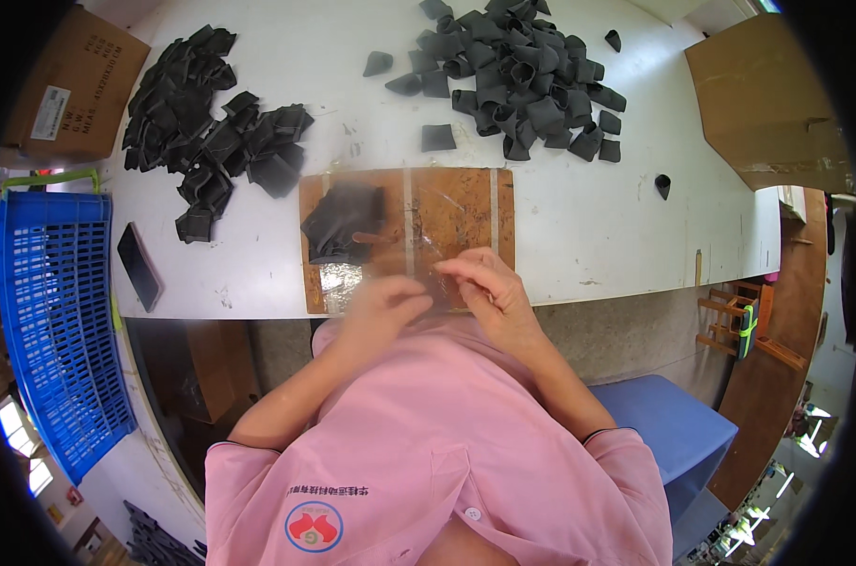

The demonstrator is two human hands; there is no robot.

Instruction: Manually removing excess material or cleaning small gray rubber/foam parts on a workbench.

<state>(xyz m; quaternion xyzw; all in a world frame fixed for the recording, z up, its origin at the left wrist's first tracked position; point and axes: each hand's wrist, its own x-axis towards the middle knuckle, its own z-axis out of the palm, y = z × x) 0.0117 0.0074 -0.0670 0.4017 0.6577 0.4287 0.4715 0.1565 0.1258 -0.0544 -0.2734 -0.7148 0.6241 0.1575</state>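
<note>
Both hands meet over the near edge of a brown board crossed by pale tape strips. A thin clear plastic bag stretches between them, its outline hard to make out. My right hand pinches it between thumb and fingers. My left hand is closed at the bag's left side, fingertips partly blurred. Just beyond the left hand, a small stack of dark grey fabric pieces lies on the board. Shiny clear plastic lies at the stack's near side.
Dark pieces lie in a left pile, and cone-shaped ones in a far pile, on the white table. A phone rests at left. Cardboard boxes flank the table. A blue crate and blue stool stand beside it.
</note>
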